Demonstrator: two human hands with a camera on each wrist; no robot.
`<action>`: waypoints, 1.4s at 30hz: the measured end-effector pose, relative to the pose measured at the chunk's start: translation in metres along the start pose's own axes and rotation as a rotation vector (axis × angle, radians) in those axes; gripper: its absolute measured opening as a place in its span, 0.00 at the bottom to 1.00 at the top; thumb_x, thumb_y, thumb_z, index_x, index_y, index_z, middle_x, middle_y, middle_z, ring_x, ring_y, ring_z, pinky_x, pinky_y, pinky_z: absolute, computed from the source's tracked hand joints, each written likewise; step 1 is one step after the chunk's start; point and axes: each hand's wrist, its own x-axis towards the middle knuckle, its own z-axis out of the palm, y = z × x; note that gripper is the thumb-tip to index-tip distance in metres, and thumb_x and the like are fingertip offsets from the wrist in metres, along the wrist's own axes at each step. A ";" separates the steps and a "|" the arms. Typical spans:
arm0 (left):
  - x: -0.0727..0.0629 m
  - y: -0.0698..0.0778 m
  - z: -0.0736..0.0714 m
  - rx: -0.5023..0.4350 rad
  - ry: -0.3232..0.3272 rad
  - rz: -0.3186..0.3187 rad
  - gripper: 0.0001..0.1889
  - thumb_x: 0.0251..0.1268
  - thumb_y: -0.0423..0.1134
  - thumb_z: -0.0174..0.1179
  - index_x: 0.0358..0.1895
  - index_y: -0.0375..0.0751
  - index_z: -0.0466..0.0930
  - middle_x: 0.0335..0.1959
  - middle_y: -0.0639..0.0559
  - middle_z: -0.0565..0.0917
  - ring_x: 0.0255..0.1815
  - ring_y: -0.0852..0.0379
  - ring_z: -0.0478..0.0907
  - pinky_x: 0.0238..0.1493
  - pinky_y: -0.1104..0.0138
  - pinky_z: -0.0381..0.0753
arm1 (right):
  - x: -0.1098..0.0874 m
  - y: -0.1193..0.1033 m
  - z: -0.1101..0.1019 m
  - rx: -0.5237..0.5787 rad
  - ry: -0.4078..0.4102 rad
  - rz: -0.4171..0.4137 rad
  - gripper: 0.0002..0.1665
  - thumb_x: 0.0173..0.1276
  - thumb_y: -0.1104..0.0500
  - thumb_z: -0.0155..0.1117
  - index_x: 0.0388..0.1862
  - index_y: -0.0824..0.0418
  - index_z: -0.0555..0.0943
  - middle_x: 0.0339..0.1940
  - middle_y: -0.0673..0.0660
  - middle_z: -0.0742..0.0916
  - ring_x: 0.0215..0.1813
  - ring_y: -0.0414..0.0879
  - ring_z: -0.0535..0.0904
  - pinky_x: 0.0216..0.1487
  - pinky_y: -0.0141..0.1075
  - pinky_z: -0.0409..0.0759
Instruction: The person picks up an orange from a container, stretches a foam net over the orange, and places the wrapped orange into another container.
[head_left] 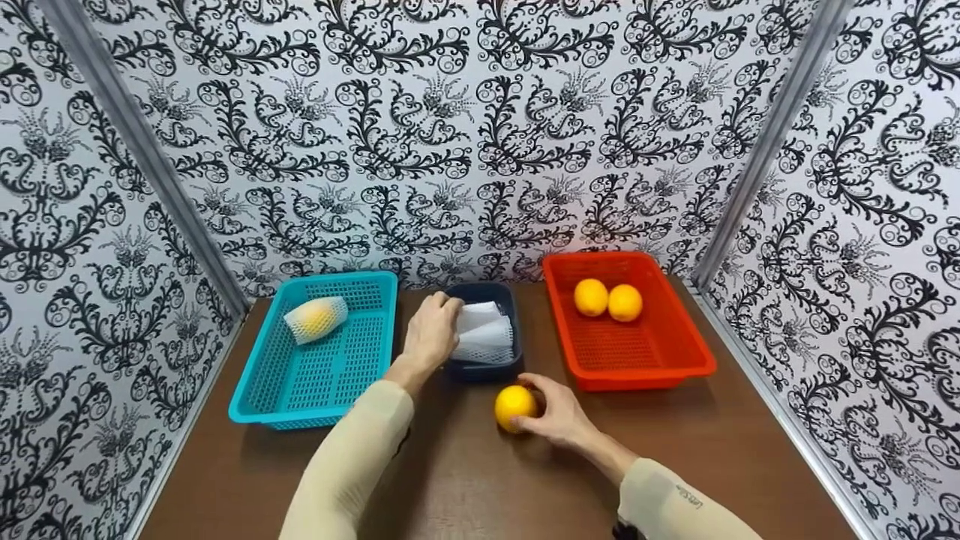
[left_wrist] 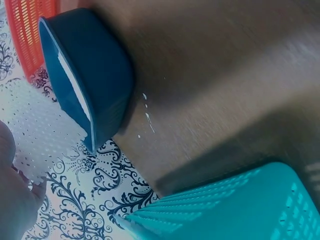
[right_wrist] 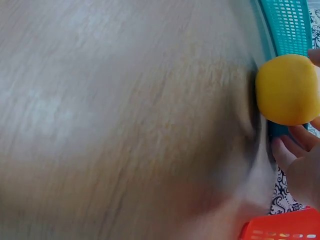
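My left hand (head_left: pixel 435 328) is at the left rim of a small dark blue bin (head_left: pixel 484 373). It pinches a white foam net sleeve (left_wrist: pixel 42 127), which stretches from the fingers to the bin's mouth in the left wrist view. More white net sleeves (head_left: pixel 484 334) lie inside the bin. In front of it, my right hand (head_left: pixel 559 412) grips an orange (head_left: pixel 515 409) between thumb and fingers, low over the brown table. The right wrist view shows the orange (right_wrist: pixel 287 90) bare, with fingers (right_wrist: pixel 295 145) around its side.
On the left stands a turquoise basket (head_left: pixel 322 415) with one net-wrapped fruit (head_left: pixel 316 319) in it. A red basket (head_left: pixel 637 379) on the right holds two bare oranges (head_left: pixel 609 300). Patterned walls (head_left: pixel 450 150) enclose the brown table (head_left: pixel 480 495) at the back and sides.
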 end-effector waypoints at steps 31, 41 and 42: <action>-0.028 0.033 -0.019 -0.049 -0.001 0.076 0.14 0.70 0.28 0.71 0.56 0.43 0.92 0.47 0.47 0.90 0.51 0.44 0.88 0.55 0.53 0.91 | 0.052 -0.058 -0.018 -0.005 0.375 -0.152 0.24 0.69 0.59 0.83 0.61 0.67 0.90 0.54 0.66 0.95 0.56 0.62 0.93 0.64 0.58 0.90; -0.047 0.036 -0.020 -0.060 -0.012 0.065 0.09 0.75 0.31 0.68 0.53 0.44 0.91 0.44 0.47 0.88 0.48 0.44 0.87 0.52 0.52 0.91 | 0.049 -0.058 -0.007 0.031 0.363 -0.170 0.13 0.72 0.61 0.80 0.51 0.67 0.93 0.48 0.63 0.97 0.48 0.57 0.94 0.57 0.54 0.92; -0.048 0.036 -0.019 -0.062 -0.015 0.065 0.09 0.75 0.31 0.68 0.53 0.44 0.90 0.44 0.47 0.88 0.48 0.44 0.87 0.52 0.52 0.91 | 0.049 -0.058 -0.006 0.034 0.362 -0.165 0.11 0.73 0.62 0.80 0.50 0.66 0.93 0.47 0.62 0.97 0.47 0.56 0.94 0.56 0.51 0.92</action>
